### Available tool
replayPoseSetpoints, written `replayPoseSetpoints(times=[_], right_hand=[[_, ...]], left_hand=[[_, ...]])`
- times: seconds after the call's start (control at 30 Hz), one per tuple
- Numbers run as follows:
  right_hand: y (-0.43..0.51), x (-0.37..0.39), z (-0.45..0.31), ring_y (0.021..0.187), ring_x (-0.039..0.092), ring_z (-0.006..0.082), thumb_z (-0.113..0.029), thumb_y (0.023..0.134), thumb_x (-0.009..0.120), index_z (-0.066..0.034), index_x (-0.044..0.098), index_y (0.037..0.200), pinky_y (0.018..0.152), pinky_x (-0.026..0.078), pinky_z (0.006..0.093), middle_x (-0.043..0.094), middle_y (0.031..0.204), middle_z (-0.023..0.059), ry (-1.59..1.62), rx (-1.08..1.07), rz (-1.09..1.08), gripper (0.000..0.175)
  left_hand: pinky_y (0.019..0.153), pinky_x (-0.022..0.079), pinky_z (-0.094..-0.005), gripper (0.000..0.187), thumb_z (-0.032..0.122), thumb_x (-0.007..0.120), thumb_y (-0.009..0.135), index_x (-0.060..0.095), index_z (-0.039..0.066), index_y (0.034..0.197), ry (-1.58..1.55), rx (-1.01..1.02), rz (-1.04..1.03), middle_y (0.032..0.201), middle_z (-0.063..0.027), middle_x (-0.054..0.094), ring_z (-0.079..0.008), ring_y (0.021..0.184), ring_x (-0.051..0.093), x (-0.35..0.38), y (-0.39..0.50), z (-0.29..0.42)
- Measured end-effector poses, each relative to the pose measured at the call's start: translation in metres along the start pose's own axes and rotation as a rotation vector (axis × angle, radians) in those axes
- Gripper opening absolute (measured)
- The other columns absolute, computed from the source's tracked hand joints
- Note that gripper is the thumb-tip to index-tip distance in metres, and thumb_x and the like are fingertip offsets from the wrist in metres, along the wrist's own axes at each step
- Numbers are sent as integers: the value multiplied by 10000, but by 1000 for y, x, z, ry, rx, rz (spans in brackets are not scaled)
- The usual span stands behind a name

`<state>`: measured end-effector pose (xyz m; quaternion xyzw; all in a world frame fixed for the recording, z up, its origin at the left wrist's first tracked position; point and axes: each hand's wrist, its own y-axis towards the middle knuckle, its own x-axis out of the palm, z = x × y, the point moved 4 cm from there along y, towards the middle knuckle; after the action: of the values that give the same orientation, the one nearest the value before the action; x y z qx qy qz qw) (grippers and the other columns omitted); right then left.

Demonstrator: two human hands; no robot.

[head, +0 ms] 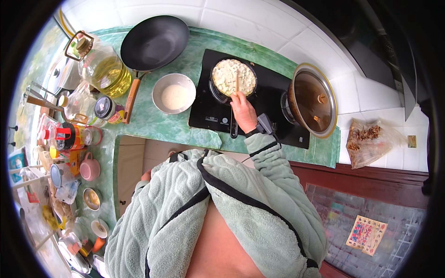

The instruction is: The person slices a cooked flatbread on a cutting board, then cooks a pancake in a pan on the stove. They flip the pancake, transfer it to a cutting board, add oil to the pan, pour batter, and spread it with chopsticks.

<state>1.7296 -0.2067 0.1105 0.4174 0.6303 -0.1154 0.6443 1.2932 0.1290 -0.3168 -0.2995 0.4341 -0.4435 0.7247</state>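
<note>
My right hand (242, 112) grips a wooden utensil (237, 83) whose far end rests in a pale, lumpy food mixture (226, 74). That mixture fills a small frying pan on the left burner of a black glass gas hob (271, 104). The pan's dark handle (234, 125) points towards me, just below the hand. My left hand (146, 176) hangs low beside my body, partly hidden by the sleeve, so its fingers cannot be made out. Left of the hob, a metal bowl (174, 93) holds a whitish liquid.
An empty black wok (155, 41) lies at the back left. A large oil jug (104, 73), jars and a pink mug (90, 167) crowd the left counter. On the right burner stands a big pan with a glass lid (309, 97). A plastic bag (368, 140) hangs on the right wall.
</note>
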Motion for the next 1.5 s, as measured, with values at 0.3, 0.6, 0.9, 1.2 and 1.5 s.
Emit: replayPoseSetpoints(times=[0.3, 0.6, 0.9, 1.2, 1.5], right_hand=[[2, 8, 22, 872, 631, 319, -171, 882, 629, -69, 547, 1107, 748, 524, 398, 532, 1098, 126, -9, 16, 8, 261], [17, 8, 21, 909, 629, 356, -152, 904, 613, -64, 580, 1127, 760, 529, 423, 548, 1136, 139, 66, 47, -79, 242], [-23, -68, 20, 898, 635, 342, -130, 917, 617, -37, 610, 1099, 720, 541, 383, 578, 1106, 147, 249, 143, 51, 204], [-41, -50, -59, 839, 641, 306, -155, 881, 639, -46, 597, 1079, 705, 533, 380, 547, 1060, 113, 92, 54, -27, 230], [-11, -82, -70, 882, 643, 329, -61, 904, 606, -27, 631, 1069, 725, 531, 388, 604, 1068, 137, 338, 104, 66, 171]], left_hand=[[961, 449, -347, 375, 311, 553, 940, 620, 111, 1251, 123, 29, 5, 1221, -79, 649, -217, 1144, 581, -5, -15, -11], [957, 449, -332, 356, 280, 559, 942, 631, 91, 1235, 100, 17, 0, 1209, -77, 655, -199, 1127, 586, -6, -22, -17], [824, 515, -341, 321, 221, 563, 939, 651, 27, 1179, -286, -83, 58, 1109, -84, 680, -206, 950, 643, 8, -16, -32], [798, 526, -387, 298, 188, 574, 928, 646, -1, 1146, -32, 0, 7, 1060, -120, 683, -250, 915, 651, 9, -17, 0], [776, 535, -426, 288, 162, 589, 912, 641, -27, 1123, -482, -18, 115, 1016, -155, 686, -291, 886, 658, 13, -48, 40]])
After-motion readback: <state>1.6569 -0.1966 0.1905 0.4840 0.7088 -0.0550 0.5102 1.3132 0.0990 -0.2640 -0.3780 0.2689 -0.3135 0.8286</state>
